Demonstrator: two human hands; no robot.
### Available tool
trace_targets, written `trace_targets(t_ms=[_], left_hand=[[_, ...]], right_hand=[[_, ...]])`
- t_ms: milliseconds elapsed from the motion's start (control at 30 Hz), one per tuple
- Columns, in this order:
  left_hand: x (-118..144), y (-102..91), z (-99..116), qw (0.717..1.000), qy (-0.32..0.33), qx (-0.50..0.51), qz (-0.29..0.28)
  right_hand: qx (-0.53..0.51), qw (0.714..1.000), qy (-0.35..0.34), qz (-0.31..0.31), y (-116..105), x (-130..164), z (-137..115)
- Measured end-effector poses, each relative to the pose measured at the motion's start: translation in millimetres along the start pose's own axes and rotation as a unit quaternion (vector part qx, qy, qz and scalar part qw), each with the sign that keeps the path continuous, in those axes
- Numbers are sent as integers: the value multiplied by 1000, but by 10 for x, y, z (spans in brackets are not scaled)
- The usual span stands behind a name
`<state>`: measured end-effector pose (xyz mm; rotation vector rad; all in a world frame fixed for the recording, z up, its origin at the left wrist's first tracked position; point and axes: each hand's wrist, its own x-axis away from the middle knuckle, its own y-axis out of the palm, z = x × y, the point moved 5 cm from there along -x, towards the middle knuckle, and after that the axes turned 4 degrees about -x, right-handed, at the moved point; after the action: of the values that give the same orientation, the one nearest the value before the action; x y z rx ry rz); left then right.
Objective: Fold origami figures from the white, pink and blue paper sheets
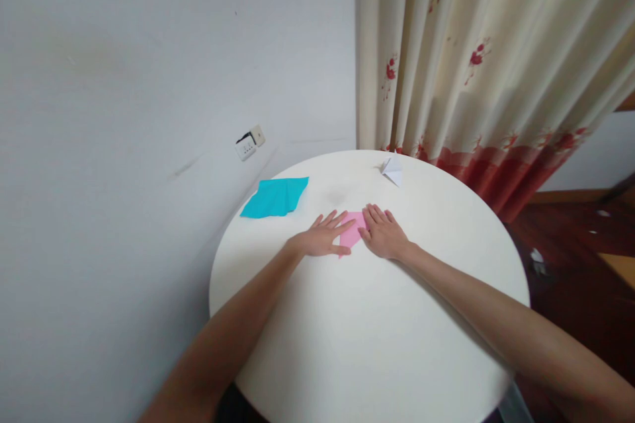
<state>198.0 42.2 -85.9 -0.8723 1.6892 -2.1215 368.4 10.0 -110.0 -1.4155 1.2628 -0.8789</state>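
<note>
A piece of pink paper (351, 235) with straight, folded-looking edges lies flat on the round white table (342, 324). My left hand (325, 236) rests on its left side, fingers spread and stretched across the paper. On the right edge lies my right hand (383, 231), flat with its fingers stretched out and its thumb on the paper. Both hands partly cover the sheet, so its full outline is hidden.
A creased blue sheet of paper (278, 198) lies at the table's back left. Toward the back right stands a folded white paper (392, 170). Behind are a wall with a socket (246, 147) and a floral curtain (461, 79).
</note>
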Motion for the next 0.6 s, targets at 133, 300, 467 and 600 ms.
trace_targets(t_ms=[133, 300, 467, 600], left_hand=[[52, -45, -28, 1000, 12, 5, -26], [-26, -29, -46, 996, -26, 65, 61], [-173, 59, 141, 983, -52, 9, 174], [-195, 117, 252, 983, -38, -54, 171]], right_hand=[[7, 1000, -3, 7, -10, 10, 0], [9, 1000, -1, 3, -16, 10, -12], [11, 1000, -11, 12, -15, -10, 3], [5, 999, -26, 21, -24, -13, -4]])
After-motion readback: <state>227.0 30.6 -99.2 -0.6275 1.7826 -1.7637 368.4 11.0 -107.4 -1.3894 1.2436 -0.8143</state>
